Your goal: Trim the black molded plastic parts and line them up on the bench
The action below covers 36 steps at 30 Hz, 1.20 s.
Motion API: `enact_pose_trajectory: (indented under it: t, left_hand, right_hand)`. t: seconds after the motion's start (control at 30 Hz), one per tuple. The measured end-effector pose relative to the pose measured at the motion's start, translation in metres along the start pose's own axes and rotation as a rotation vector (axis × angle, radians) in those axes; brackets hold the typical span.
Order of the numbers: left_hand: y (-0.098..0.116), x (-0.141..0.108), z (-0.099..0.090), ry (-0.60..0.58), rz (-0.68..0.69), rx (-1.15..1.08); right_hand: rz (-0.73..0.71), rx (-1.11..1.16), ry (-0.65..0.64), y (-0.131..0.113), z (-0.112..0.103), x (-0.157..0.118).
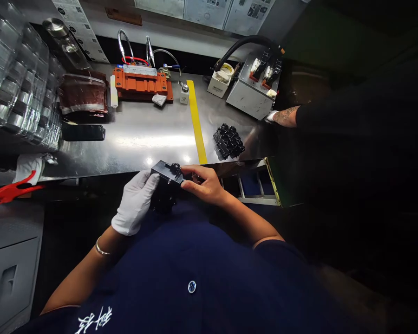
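Observation:
Close to my body, in front of the bench edge, a black plastic housing [166, 172] is held between both hands. My left hand [135, 197], in a white glove, is closed on its left end with the thumb on top. Bare, my right hand [206, 184] pinches the right end between thumb and fingers, beside a small raised black part on top. More dark parts hang below the housing, too dark to make out. A cluster of black molded parts [229, 141] lies on the metal bench [149, 134], to the right of a yellow tape strip [197, 121].
An orange fixture [142, 83] with hoses stands at the back. Beside it are a small white bottle [184, 93], a box [221, 81] and a grey machine [252, 90]. Clear trays [17, 79], a phone [83, 132] and red-handled scissors [14, 188] are left. A co-worker's arm [287, 116] reaches in at right.

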<state>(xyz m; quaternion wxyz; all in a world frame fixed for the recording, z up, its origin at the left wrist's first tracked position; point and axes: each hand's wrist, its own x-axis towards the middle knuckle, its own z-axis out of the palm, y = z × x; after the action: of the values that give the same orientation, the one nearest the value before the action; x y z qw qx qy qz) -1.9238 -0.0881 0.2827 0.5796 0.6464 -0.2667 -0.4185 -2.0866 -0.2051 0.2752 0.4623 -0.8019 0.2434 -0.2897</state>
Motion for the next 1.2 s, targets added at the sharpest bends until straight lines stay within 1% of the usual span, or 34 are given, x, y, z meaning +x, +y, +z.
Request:
enact_pose_trajectory:
  t: [0.03, 0.07, 0.13, 0.17, 0.27, 0.33, 0.43, 0.5, 0.6, 0.67, 0.8, 0.87, 0.93, 1.1, 1.2]
  left_hand:
    - [0.002, 0.001, -0.002, 0.014, 0.005, 0.005]
    - [0.005, 0.002, -0.004, 0.001, -0.006, 0.011]
    - [0.011, 0.001, -0.008, -0.093, -0.076, 0.013]
    - [0.014, 0.000, -0.010, -0.155, -0.121, 0.009]
    - [0.019, -0.003, -0.012, -0.288, -0.208, -0.010]
    - [0.019, -0.006, -0.012, -0.324, -0.234, -0.013]
    - [0.018, -0.008, -0.012, -0.343, -0.252, 0.000]
    - [0.019, -0.009, -0.011, -0.361, -0.254, 0.012]
    - [0.018, -0.008, -0.011, -0.397, -0.236, 0.052]
    - [0.018, -0.007, -0.010, -0.420, -0.226, 0.085]
    - [0.018, -0.007, -0.010, -0.424, -0.231, 0.108]
    - [0.018, -0.007, -0.010, -0.408, -0.234, 0.111]
    - [0.019, -0.008, -0.010, -0.386, -0.225, 0.110]
    - [0.020, -0.011, -0.009, -0.336, -0.188, 0.073]
    - [0.021, -0.012, -0.008, -0.321, -0.189, 0.063]
  right_hand:
    - [0.055, 0.023, -0.019, -0.002, -0.003, -0.001]
    - [0.094, 0.033, -0.026, -0.003, -0.007, -0.001]
    - [0.129, 0.041, -0.054, -0.006, -0.013, -0.003]
    - [0.131, 0.050, -0.098, -0.007, -0.016, -0.004]
    - [0.095, 0.067, -0.268, -0.012, -0.021, -0.010]
    - [0.022, 0.029, -0.311, -0.017, -0.023, -0.014]
    - [-0.067, -0.055, -0.326, -0.023, -0.025, -0.019]
    - [-0.082, -0.063, -0.326, -0.026, -0.026, -0.021]
    - [-0.049, -0.033, -0.277, -0.026, -0.026, -0.023]
    - [0.016, -0.043, -0.271, -0.027, -0.027, -0.022]
    - [0.173, -0.100, -0.367, -0.033, -0.031, -0.020]
    - [0.207, -0.089, -0.402, -0.036, -0.033, -0.021]
    - [0.186, -0.045, -0.411, -0.035, -0.032, -0.023]
    - [0.014, 0.050, -0.361, -0.022, -0.025, -0.033]
    - [-0.001, 0.057, -0.337, -0.017, -0.023, -0.037]
